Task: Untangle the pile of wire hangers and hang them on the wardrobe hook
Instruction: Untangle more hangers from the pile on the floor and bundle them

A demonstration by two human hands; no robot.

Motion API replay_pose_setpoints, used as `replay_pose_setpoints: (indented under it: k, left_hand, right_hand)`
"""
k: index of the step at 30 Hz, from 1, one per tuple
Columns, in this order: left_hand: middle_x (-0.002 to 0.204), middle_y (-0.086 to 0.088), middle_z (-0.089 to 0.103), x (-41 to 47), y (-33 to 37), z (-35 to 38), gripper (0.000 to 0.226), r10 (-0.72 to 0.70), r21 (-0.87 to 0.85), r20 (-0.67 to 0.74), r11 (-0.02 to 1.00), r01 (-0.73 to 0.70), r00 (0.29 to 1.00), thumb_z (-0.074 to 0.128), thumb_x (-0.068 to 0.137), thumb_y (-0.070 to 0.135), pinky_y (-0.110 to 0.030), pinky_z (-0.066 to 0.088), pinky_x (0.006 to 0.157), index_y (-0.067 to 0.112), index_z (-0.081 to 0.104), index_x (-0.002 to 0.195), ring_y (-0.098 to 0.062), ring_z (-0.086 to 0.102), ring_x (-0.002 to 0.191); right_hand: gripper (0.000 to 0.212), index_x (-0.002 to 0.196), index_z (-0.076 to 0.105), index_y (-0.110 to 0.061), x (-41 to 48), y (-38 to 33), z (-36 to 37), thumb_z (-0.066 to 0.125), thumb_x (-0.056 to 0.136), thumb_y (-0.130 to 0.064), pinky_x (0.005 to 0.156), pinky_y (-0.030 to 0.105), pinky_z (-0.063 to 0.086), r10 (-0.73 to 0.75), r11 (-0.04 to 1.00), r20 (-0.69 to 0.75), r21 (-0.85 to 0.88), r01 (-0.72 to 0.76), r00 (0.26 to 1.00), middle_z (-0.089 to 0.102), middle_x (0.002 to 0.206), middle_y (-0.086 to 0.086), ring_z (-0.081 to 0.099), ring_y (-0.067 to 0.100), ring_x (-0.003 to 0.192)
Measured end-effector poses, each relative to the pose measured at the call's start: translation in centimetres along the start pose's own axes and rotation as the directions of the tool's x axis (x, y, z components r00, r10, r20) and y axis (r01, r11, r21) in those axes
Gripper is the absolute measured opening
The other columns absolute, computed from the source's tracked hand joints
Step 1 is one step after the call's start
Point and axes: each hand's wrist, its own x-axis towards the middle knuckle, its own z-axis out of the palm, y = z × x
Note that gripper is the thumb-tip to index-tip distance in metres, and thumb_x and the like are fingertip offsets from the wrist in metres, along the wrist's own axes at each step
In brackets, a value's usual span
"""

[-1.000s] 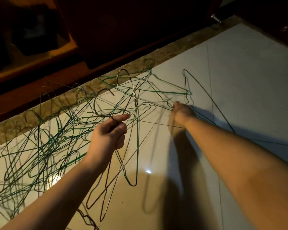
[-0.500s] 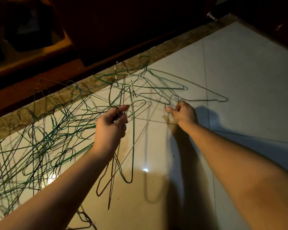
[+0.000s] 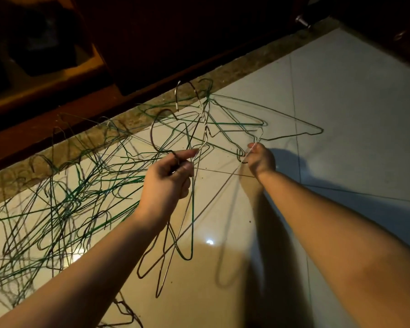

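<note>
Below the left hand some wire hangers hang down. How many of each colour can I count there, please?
Green wire hanger: 1
Dark brown wire hanger: 1
Silver wire hanger: 1
Total: 3, in the left hand's grip; the tangled floor pile cannot be counted.

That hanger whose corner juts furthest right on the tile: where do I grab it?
Pinch the hanger at its far right corner, coming from the right: that end lies clear on the tile, while its neck runs into the bunched hooks.
</note>
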Motion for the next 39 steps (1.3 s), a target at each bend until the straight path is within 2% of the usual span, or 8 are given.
replay_pose_setpoints:
  k: [7,11,17,20,23,26,33,39]
  left_hand:
    - [0.063,0.000,0.035,0.2,0.0,-1.4,0.032,-0.031,-0.031,-0.050,0.999,0.030,0.998,0.038,0.093,-0.007,-0.018,0.022,0.044,0.014,0.061,0.100,-0.004,0.028,0.045]
    - [0.062,0.001,0.037,0.3,1.2,-2.4,0.029,-0.035,-0.016,-0.029,0.999,0.035,0.999,0.039,0.094,-0.004,-0.018,0.024,0.044,0.014,0.061,0.100,-0.004,0.031,0.044]
    - [0.067,-0.002,0.048,2.3,3.1,-5.1,0.024,-0.012,0.012,-0.030,1.000,0.012,0.999,0.043,0.095,0.000,-0.018,0.030,0.046,0.015,0.061,0.098,-0.004,0.038,0.045]
    - [0.073,-0.004,0.054,3.6,3.4,-6.9,0.023,-0.027,0.058,-0.027,0.998,0.029,0.999,0.043,0.096,0.003,-0.017,0.038,0.047,0.016,0.063,0.098,-0.005,0.046,0.049]
    - [0.078,-0.004,0.061,4.7,4.0,-9.4,0.024,-0.052,0.059,-0.136,0.996,0.060,0.989,0.040,0.097,0.002,-0.016,0.052,0.056,0.014,0.061,0.096,-0.005,0.062,0.060]
    - [0.079,-0.003,0.061,5.2,5.5,-13.3,0.022,-0.019,0.112,-0.295,0.992,0.055,0.955,0.041,0.096,0.001,-0.014,0.048,0.052,0.013,0.060,0.094,-0.002,0.061,0.055]
    - [0.082,-0.002,0.057,2.3,13.5,-21.6,0.019,0.213,0.439,-0.564,0.896,0.071,0.798,0.051,0.092,0.006,-0.023,0.040,0.056,0.018,0.062,0.103,-0.015,0.050,0.068]
    - [0.086,0.000,0.058,-2.9,16.4,-22.9,0.023,0.028,0.130,-0.671,0.988,0.080,0.741,0.044,0.095,0.001,-0.015,0.049,0.053,0.011,0.056,0.113,-0.010,0.057,0.071]
  right_hand:
    - [0.041,0.127,0.048,-0.017,-2.4,-3.4,-0.8,0.051,0.088,-0.007,0.078,0.025,0.039,-0.211,0.974,-0.230,0.032,0.224,0.950,0.054,0.119,0.007,0.054,0.023,0.104]
    - [0.032,0.116,0.061,-0.019,-6.4,-9.0,0.2,0.060,0.085,-0.012,0.091,0.025,0.041,-0.556,0.828,0.161,0.022,0.561,0.815,0.060,0.111,-0.001,0.055,0.016,0.108]
    - [0.017,0.102,0.064,-0.018,-8.5,-15.2,1.3,0.056,0.088,-0.014,0.093,0.021,0.040,-0.575,0.797,0.457,0.127,0.590,0.679,0.063,0.102,-0.006,0.057,0.007,0.099]
    - [0.015,0.091,0.064,-0.016,-7.9,-16.6,2.0,0.052,0.092,-0.007,0.081,0.013,0.040,-0.539,0.830,0.490,0.172,0.531,0.685,0.060,0.085,-0.011,0.052,-0.001,0.078]
    - [0.020,0.076,0.065,-0.024,-7.3,-17.2,3.7,0.055,0.092,-0.020,0.075,0.026,0.039,-0.542,0.820,0.423,0.076,0.567,0.726,0.060,0.077,0.000,0.049,0.009,0.073]
    - [0.024,0.074,0.066,-0.008,-7.0,-18.8,4.4,0.057,0.091,-0.023,0.068,0.027,0.032,-0.531,0.834,0.376,0.074,0.547,0.759,0.049,0.065,0.003,0.043,0.014,0.067]
    - [0.025,0.066,0.061,-0.025,-9.6,-25.9,5.6,0.058,0.090,-0.024,0.058,0.025,0.035,-0.480,0.876,0.299,0.115,0.468,0.825,0.054,0.061,-0.005,0.043,0.008,0.054]
    - [0.023,0.075,0.066,-0.023,-18.5,-30.3,10.6,0.057,0.090,-0.037,0.060,0.032,0.048,-0.565,0.816,0.304,0.069,0.574,0.767,0.064,0.065,-0.005,0.060,0.017,0.065]
